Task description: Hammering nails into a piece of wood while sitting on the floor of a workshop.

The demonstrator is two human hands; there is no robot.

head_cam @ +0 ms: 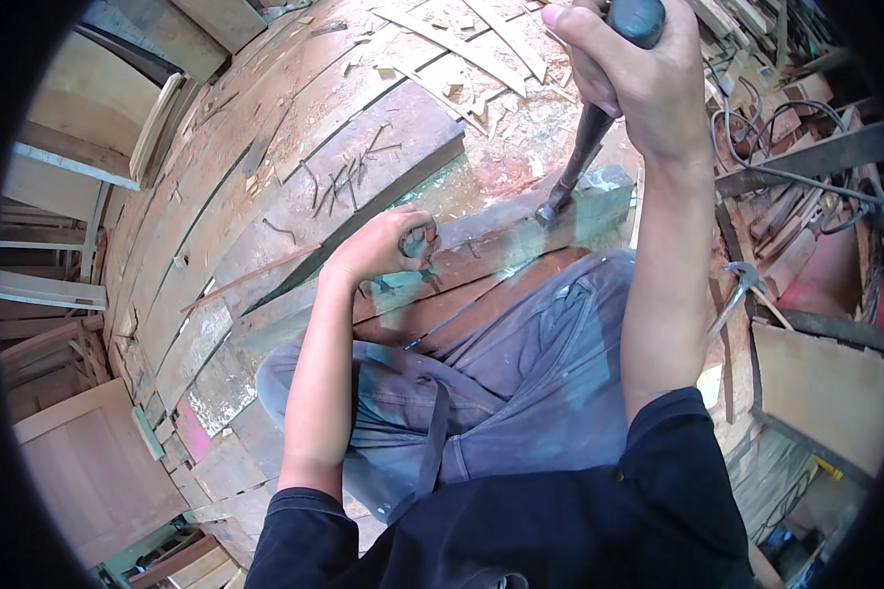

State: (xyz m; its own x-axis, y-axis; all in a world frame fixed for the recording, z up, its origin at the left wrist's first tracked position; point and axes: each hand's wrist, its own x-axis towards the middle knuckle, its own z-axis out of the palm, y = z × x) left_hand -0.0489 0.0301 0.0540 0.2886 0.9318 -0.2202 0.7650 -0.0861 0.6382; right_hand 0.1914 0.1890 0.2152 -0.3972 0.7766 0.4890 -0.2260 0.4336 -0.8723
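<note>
My right hand (652, 70) is raised at the upper right, wrapped around the dark grip of a hammer (588, 143). The hammer slants down, its metal end over a wooden beam (530, 247) with worn green paint, lying in front of my crossed legs. Whether it touches the wood is unclear. Above the beam's left part is my left hand (409, 239), its fingers curled; what is inside them, if anything, cannot be made out. Several bent, rusty nails (342, 180) lie on a thick plank (383, 140) beyond the beam. A single nail (280, 230) rests apart, farther left.
Wood offcuts and thin strips (460, 55) litter the plank floor ahead. At right are a claw-headed tool (740, 278), a metal bar (803, 158), looped cable (729, 136) and heaped scrap wood (795, 243). Wooden panels (99, 471) stand along the left.
</note>
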